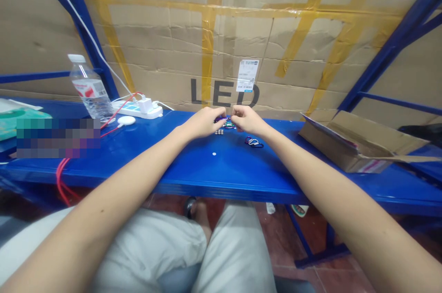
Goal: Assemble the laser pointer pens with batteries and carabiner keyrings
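My left hand (206, 123) and my right hand (249, 119) are close together over the far half of the blue table, fingers curled in. A bit of purple shows at the left fingertips, too small to name. Whatever the right fingers pinch is hidden behind them. Between and beneath both hands lies a heap of shiny coloured carabiners (229, 123), partly covered. Just below it are several small metallic pieces (219, 132) in a cluster. A few loose carabiners (253, 142), purple, silver and dark, rest below my right hand.
A small white disc (214, 154) lies on the table (228, 173). To the left stand a water bottle (90, 88), a power strip (138, 108) and red cables (62, 173). An open cardboard box (345, 146) is on the right. A large taped carton (165, 54) rises behind.
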Action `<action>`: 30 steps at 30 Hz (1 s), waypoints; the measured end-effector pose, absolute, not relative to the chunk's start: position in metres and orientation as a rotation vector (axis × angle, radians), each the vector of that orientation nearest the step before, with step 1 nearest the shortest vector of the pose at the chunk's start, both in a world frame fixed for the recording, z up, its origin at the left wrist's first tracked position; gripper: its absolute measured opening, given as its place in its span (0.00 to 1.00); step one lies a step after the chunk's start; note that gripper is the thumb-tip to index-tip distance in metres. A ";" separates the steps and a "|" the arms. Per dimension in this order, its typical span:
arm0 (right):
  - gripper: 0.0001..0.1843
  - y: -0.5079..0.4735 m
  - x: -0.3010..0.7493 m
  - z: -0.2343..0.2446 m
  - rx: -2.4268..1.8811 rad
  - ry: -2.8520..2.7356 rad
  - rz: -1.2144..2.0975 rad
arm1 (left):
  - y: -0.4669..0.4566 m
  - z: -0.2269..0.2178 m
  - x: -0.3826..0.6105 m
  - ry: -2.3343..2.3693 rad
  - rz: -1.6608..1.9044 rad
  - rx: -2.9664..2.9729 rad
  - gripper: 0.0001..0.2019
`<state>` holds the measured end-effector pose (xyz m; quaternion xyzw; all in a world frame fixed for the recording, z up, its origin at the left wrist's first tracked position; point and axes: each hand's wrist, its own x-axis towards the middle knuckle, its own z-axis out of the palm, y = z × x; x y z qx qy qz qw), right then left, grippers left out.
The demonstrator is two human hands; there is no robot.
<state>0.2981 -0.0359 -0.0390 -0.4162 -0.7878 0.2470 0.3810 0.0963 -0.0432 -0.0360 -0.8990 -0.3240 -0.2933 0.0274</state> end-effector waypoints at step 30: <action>0.09 -0.035 0.305 -0.036 -0.897 -1.948 1.044 | -0.020 -0.038 0.085 -1.218 -1.736 -2.930 0.08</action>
